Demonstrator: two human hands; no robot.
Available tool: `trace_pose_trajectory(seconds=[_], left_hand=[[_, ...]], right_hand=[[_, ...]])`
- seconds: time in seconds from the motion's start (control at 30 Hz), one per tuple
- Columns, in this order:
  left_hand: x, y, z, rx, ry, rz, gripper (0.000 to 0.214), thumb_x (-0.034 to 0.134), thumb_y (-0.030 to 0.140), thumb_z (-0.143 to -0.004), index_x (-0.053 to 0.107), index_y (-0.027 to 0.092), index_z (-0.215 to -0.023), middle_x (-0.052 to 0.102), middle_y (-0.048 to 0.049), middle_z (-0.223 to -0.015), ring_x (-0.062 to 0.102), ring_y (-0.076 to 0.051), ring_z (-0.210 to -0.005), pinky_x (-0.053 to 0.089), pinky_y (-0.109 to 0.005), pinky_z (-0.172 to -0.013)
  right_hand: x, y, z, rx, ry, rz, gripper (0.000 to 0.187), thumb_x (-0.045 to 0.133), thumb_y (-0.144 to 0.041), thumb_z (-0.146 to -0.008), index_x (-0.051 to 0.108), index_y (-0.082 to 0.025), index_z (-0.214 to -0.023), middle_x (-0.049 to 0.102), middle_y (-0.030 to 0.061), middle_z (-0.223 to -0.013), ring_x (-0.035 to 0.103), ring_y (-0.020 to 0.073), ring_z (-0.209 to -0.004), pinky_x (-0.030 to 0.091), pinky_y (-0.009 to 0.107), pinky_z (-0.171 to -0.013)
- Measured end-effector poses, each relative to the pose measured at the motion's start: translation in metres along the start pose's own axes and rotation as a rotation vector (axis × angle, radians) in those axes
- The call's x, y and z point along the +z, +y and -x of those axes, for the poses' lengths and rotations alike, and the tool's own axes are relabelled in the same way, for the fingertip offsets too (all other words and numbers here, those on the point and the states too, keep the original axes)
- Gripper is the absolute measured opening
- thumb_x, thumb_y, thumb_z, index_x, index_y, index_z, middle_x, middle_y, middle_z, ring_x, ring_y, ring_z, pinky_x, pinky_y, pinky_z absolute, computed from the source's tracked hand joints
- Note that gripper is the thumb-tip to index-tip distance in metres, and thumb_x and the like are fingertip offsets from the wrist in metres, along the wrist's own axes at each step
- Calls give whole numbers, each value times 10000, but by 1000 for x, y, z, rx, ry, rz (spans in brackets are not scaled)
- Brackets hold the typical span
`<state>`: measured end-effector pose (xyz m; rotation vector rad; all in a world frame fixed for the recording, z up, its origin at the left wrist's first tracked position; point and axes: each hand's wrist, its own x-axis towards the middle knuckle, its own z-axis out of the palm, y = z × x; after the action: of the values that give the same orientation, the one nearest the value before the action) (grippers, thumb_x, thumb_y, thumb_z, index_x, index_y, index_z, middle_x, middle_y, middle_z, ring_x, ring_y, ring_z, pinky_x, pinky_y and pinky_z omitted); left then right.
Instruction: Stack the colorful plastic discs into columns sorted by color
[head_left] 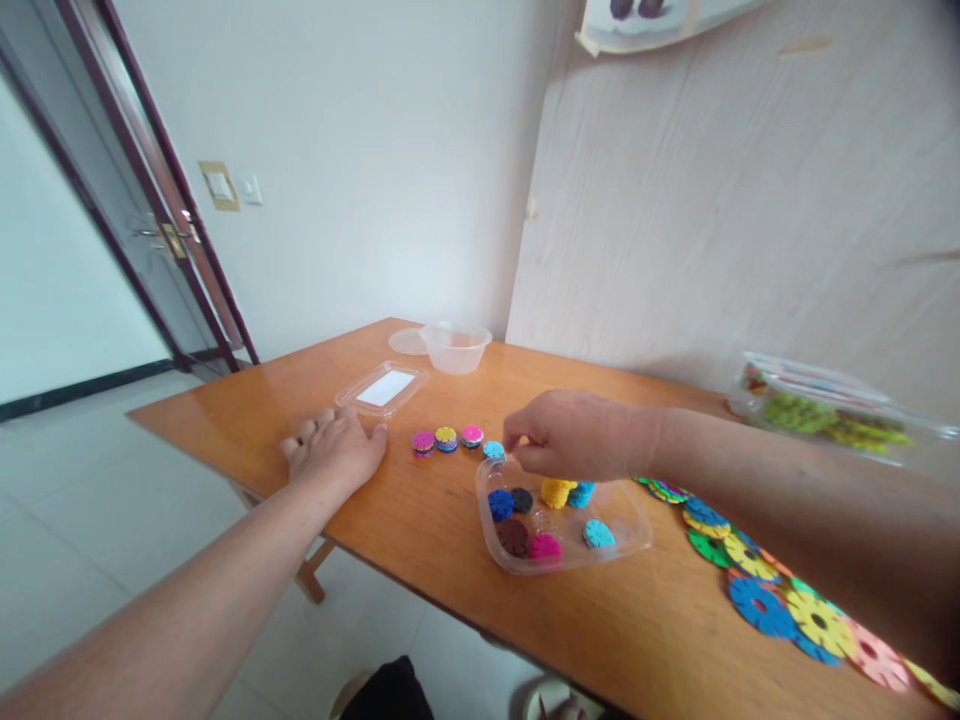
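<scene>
My left hand [334,445] rests on the table with its fingers spread, holding nothing, just left of a row of small stacks of notched plastic discs. In that row are a pink-topped stack [424,443], a yellow-topped stack [446,437] and another pink-topped stack [472,435]. At the row's right end, my right hand [566,435] has its fingers pinched at the edge of a light blue disc [493,450]; the fingertips are partly hidden. Below this hand, a clear plastic tray [634,530] contains blue, black, brown, pink, yellow and light blue discs.
Behind my left hand lies a clear lid [384,388] with a white label. A translucent bowl [456,350] stands at the back beside a round lid [407,342]. Large coloured discs [765,605] spread along the right, near a clear container [825,405] against the wall.
</scene>
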<state>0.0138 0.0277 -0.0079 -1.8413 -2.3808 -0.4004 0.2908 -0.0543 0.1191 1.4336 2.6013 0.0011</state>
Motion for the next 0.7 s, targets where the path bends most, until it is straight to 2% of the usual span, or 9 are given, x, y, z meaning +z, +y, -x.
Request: trace_pose_trajectory(seconds=[0.1, 0.3, 0.43, 0.7], left_hand=[[0, 0, 1, 1, 5, -11, 663, 343, 632, -811, 582, 155, -1206, 574, -210, -1255, 493, -398, -1162, 390, -544, -907], [-2, 0, 4, 3, -1, 4, 618, 359, 613, -813, 591, 168, -1174, 583, -194, -1245, 499, -385, -1152, 383, -542, -917], [-2, 0, 5, 11, 8, 16, 627, 360, 618, -813, 595, 162, -1174, 586, -197, -1237, 498, -384, -1149, 380, -539, -921], [-6, 3, 7, -3, -6, 41, 630, 379, 605, -815, 592, 163, -1209, 574, -201, -1273, 481, -382, -1191, 365, -533, -947]], right_hand=[[5, 5, -31, 51, 79, 14, 358, 526, -310, -829, 692, -268, -1144, 712, 61, -1121, 641, 229, -980, 439, 288, -718], [25, 16, -80, -19, -1, 32, 471, 588, -355, -805, 646, -220, -1253, 675, 88, -1206, 623, 248, -1058, 470, 307, -786], [30, 16, -89, -61, -20, 28, 473, 577, -411, -818, 652, -202, -1236, 674, 108, -1192, 621, 257, -1057, 464, 323, -818], [29, 16, -90, -52, -27, 17, 382, 588, -379, -799, 682, -204, -1126, 691, 91, -1116, 632, 228, -972, 430, 272, -707]])
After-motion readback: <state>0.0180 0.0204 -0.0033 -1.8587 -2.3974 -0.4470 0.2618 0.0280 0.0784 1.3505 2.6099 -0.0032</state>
